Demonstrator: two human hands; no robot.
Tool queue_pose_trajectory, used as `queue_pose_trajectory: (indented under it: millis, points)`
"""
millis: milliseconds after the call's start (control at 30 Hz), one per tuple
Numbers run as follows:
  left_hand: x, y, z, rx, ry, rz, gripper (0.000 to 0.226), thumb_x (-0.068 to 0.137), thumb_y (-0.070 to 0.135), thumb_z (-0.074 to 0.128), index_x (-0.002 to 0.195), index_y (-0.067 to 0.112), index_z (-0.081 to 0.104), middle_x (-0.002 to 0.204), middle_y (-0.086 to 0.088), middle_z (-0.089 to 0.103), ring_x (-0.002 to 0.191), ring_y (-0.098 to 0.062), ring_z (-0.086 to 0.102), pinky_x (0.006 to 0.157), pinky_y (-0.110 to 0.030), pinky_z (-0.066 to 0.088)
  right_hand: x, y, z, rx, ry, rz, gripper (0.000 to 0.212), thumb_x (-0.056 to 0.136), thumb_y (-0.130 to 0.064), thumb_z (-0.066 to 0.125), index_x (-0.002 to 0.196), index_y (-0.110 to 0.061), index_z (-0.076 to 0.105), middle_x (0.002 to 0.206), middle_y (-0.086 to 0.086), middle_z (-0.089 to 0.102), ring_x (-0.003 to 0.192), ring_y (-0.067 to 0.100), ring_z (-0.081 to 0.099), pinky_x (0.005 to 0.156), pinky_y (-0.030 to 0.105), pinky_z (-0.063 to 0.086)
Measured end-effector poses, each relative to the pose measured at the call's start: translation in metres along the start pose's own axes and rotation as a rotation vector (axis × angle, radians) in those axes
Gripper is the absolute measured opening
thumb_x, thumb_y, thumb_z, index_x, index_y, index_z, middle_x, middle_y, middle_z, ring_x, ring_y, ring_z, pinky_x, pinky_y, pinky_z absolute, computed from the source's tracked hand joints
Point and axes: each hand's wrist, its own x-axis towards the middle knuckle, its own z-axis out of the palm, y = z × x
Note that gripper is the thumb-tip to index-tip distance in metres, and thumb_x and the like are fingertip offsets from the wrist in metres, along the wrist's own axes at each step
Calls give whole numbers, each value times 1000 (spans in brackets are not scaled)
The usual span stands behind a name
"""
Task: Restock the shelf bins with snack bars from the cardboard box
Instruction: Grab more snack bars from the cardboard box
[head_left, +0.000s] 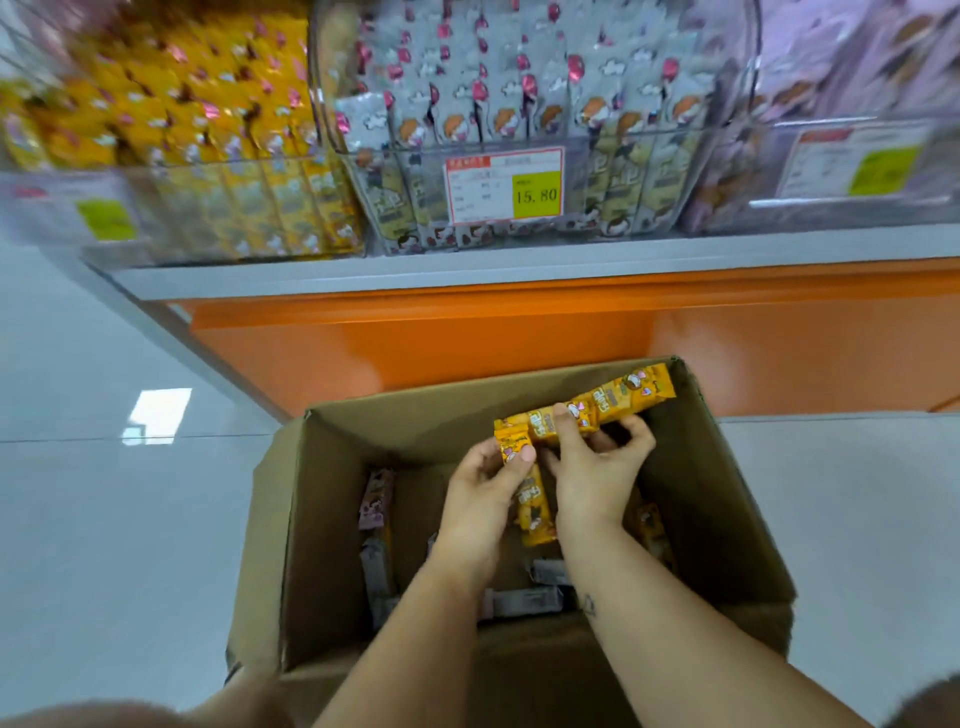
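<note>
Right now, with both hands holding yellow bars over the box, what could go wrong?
1. The yellow bars fan out loosely between the left hand and right hand, one hanging down; some may slip back into the cardboard box.
2. The grey-bar bin sits straight ahead, the yellow-bar bin further left; the bars could land in the wrong one.

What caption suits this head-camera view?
Left hand and right hand hold yellow snack bars over a cardboard box below shelf bins.

Both hands gripping yellow snack bars (587, 413) over open cardboard box (727, 499), stocked bins above
</note>
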Motion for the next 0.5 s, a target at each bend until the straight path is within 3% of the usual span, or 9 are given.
queue_pose_trajectory:
  millis: [100,267,367,500]
  points:
    - [-30,15,0,8,-15,66,38,79,24,69,114,11,61,109,-8,70,104,-26,66,91,-42,52,-26,-18,-6,22,-26,-40,62,78,-18,77,120,-31,33,112,3,59,92,12,64,88,47,54]
    - [-73,48,7,22,-26,193,27,81,24,72,107,19,65,106,-4,71,102,-26,66,89,-48,51,-67,-62,-8,47,-119,-151,64,77,-19,78,121,-30,33,109,1,59,94,15,64,88,47,55]
    - [-95,78,12,40,-72,289,21,83,25,71,103,24,66,100,3,71,99,-20,66,86,-45,51,-90,-98,-2,96,-168,-221,65,76,-21,78,124,-27,34,113,2,55,92,13,61,90,48,54]
    - [-120,126,23,-9,-94,409,15,86,18,66,100,23,64,89,10,72,90,-12,67,76,-32,51,-115,-146,12,146,-262,-325,59,77,-19,77,117,-31,35,111,-1,57,90,12,62,89,47,54]
